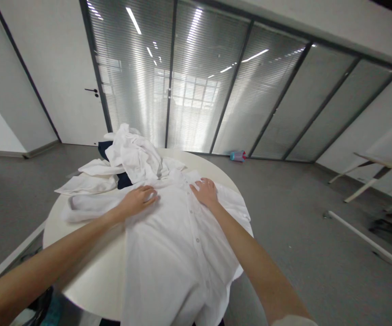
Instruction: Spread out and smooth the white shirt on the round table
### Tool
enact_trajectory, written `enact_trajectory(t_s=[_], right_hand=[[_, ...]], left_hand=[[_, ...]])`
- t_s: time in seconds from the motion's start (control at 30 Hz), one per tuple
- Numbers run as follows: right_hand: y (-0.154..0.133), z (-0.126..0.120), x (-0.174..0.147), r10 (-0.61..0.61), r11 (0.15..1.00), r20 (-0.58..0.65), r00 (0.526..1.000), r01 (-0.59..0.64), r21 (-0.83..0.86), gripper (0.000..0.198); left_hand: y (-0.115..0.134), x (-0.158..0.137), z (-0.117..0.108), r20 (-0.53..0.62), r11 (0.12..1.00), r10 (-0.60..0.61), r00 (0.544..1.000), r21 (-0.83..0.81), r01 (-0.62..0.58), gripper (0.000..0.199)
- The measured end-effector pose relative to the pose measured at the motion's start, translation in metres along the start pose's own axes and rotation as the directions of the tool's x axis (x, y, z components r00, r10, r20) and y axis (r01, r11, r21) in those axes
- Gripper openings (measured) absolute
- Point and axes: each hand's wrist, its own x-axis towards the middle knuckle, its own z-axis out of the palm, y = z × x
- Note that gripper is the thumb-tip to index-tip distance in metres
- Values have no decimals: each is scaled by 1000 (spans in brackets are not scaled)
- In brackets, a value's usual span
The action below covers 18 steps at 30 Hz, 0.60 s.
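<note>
A white button-up shirt (pixel 169 235) lies spread over a round table (pixel 94 276), its row of buttons facing up and its lower part hanging over the near edge. My left hand (pixel 140 199) rests on the shirt's upper left, near the sleeve that stretches out to the left, with its fingers loosely bent and apart. On the upper right, beside the button line, my right hand (pixel 205 191) lies on the fabric with its fingers spread. Neither hand shows cloth gripped in it.
A heap of crumpled white clothes (pixel 131 151) with some dark navy cloth (pixel 124 180) sits at the table's far left. A blue and pink container (pixel 237 156) is on the floor by the glass partition (pixel 196 81). Another table (pixel 382 164) stands far right, near a white floor bar (pixel 369 240).
</note>
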Motion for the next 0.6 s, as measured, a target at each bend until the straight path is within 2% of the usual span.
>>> enact_trajectory(t_s=[0.07, 0.17, 0.23, 0.33, 0.4, 0.47, 0.53, 0.6], right_hand=[[-10, 2, 11, -48, 999, -30, 998, 48, -4, 68], [-26, 12, 28, -131, 991, 69, 989, 130, 18, 72], [-35, 20, 36, -146, 989, 145, 979, 143, 31, 76], [-43, 27, 45, -125, 992, 231, 965, 120, 39, 78], [-45, 29, 49, -107, 994, 266, 958, 99, 43, 80], [-44, 30, 52, -97, 995, 281, 955, 86, 49, 81], [-44, 30, 53, -95, 995, 282, 955, 83, 53, 81], [-44, 31, 54, -96, 995, 274, 957, 84, 55, 81]], left_hand=[[-14, 3, -15, -98, 999, -31, 995, 4, 32, 53], [-51, -4, -36, -149, 988, -153, 977, -5, 154, 53], [-79, -18, -50, -70, 969, -243, 967, -51, 240, 54], [-113, -52, -72, 148, 937, -305, 941, -130, 324, 58], [-127, -80, -87, 268, 916, -313, 911, -168, 364, 62], [-135, -106, -99, 317, 889, -354, 880, -180, 422, 70], [-139, -128, -107, 302, 865, -419, 856, -154, 478, 78], [-140, -146, -113, 156, 849, -514, 843, -46, 526, 85]])
